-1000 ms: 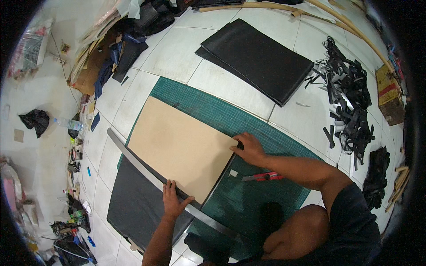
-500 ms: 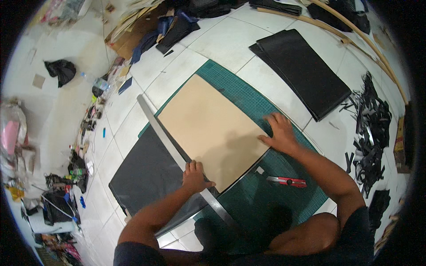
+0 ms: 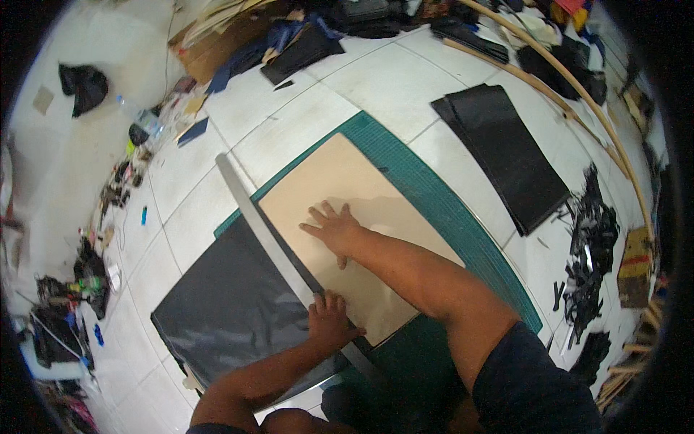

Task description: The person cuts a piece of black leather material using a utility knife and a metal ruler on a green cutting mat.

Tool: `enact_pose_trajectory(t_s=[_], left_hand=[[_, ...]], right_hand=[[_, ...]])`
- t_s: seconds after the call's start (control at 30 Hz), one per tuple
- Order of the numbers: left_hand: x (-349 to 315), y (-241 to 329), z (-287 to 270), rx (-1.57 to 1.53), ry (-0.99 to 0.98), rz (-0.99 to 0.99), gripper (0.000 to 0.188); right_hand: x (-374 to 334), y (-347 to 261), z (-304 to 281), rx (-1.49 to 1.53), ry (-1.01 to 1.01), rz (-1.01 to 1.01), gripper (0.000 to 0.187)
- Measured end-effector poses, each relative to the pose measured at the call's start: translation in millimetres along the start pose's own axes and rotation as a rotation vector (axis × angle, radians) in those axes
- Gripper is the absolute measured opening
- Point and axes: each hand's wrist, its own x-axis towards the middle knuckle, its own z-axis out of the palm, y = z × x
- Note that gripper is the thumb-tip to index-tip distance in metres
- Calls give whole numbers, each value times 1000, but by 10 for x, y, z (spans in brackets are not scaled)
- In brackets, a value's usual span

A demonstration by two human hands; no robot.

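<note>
A tan rectangular board (image 3: 405, 224) lies on a green cutting mat (image 3: 434, 195). Black sheet material (image 3: 231, 304) extends from the board's left side over the mat's edge. A long metal ruler (image 3: 260, 224) runs along the seam between board and black sheet. My left hand (image 3: 331, 318) grips the ruler near its lower end, fingers bent over it and thumb out to the right. My right hand (image 3: 336, 230) rests spread and flat on the middle of the tan board, holding nothing. My right forearm hides the board's lower right part.
Folded black sheets (image 3: 506, 155) lie on the white tiles at upper right, beside a heap of black strips (image 3: 589, 253). Bent wooden poles (image 3: 564, 79) curve past them. A cardboard box (image 3: 217, 43) and dark scraps sit at the back; clutter lines the left wall.
My right hand has moved left from the board's right corner onto its middle. My left hand stays on the ruler. The red cutter seen on the mat earlier is out of sight.
</note>
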Motion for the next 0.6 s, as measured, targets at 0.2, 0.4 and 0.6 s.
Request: enact_pose_trajectory(t_s=[0.2,0.4,0.6], left_hand=[[-60,-66,34,76,16,0,97],[-95,-168,-92,-112,22,10,91],[60,-968,-360,-718,305,-382,108]], right_hand=[[266,-176,-3,1,-171,75,137],[280,-122,97,44,-131,40,138],[260,-176,31,32,-141,84,137]])
